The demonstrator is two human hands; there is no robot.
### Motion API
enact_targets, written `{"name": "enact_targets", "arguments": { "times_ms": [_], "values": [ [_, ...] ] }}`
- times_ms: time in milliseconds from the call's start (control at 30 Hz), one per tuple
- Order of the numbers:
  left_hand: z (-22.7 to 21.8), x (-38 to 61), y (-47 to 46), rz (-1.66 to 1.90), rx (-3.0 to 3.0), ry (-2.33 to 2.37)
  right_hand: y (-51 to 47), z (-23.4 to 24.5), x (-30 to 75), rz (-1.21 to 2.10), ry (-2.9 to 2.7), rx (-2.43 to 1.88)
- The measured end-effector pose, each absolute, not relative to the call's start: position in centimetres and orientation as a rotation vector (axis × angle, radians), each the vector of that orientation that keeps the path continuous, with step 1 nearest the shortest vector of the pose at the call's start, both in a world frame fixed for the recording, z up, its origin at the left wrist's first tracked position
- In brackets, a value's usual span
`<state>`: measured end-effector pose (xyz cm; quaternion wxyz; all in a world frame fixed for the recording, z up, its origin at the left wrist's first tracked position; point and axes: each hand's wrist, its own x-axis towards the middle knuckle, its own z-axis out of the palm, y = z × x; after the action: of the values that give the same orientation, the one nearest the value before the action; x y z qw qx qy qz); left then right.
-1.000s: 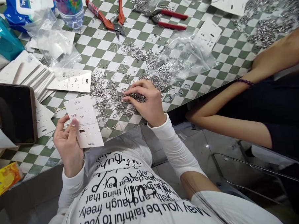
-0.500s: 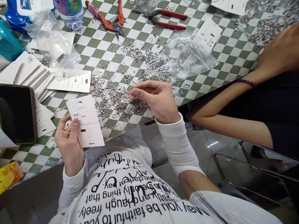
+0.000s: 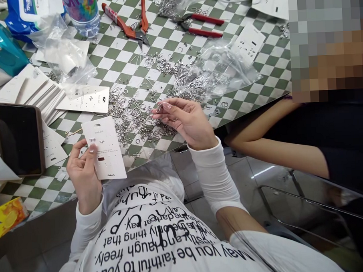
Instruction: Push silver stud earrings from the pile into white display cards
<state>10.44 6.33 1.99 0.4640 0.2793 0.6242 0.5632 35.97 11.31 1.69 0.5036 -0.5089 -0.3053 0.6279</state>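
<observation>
A green-and-white checkered table covering [image 3: 115,62] is being strewn with loose silver jewellery findings [image 3: 132,122], and red-handled pliers [image 3: 199,25] are lying beyond them. A "claire's" earring card [image 3: 104,149] is being gripped in the half-curled left hand [image 3: 84,176], thumb on its face, while a tiny metal piece [image 3: 160,108] is being pinched by the right hand [image 3: 183,122], now raised off the pile.

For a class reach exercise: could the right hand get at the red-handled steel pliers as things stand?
Probably yes: only a crumpled clear plastic bag and scattered silver jewellery findings lie between the right hand and the red-handled steel pliers, nothing rigid.
</observation>
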Motion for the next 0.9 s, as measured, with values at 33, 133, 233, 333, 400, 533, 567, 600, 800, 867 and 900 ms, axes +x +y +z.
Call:
{"name": "enact_targets", "arguments": {
  "times_ms": [33,133,233,333,400,533,567,600,800,867,900],
  "values": [
    [1.98,10.46,6.34,1.380,0.687,1.541,11.31,1.66,36.02,1.529,-0.733,-1.223],
    [1.96,10.52,6.35,1.375,0.681,1.547,11.28,1.59,36.14,1.545,-0.734,-1.204],
    [1.93,10.57,6.38,1.380,0.657,1.525,11.24,1.54,36.15,1.528,-0.752,-1.211],
    [1.92,10.56,6.42,1.375,0.663,1.528,11.19,1.55,36.06,1.489,-0.779,-1.222],
    [1.93,10.53,6.45,1.364,0.684,1.542,11.18,1.62,36.00,1.470,-0.789,-1.216],
    [1.90,10.49,6.45,1.361,0.699,1.550,11.27,1.85,35.97,1.472,-0.744,-1.226],
    [1.87,10.48,6.44,1.363,0.696,1.547,11.31,1.90,35.99,1.474,-0.728,-1.235],
    [1.85,10.47,6.43,1.364,0.692,1.544,11.36,1.93,36.02,1.471,-0.717,-1.245],
    [1.74,10.41,6.37,1.371,0.690,1.540,11.77,1.79,36.33,1.464,-0.722,-1.276],
    [1.74,10.37,6.34,1.370,0.689,1.538,12.00,1.67,36.42,1.458,-0.725,-1.257],
    [1.75,10.35,6.33,1.368,0.687,1.537,12.14,1.60,36.45,1.456,-0.730,-1.249]
  ]
}}
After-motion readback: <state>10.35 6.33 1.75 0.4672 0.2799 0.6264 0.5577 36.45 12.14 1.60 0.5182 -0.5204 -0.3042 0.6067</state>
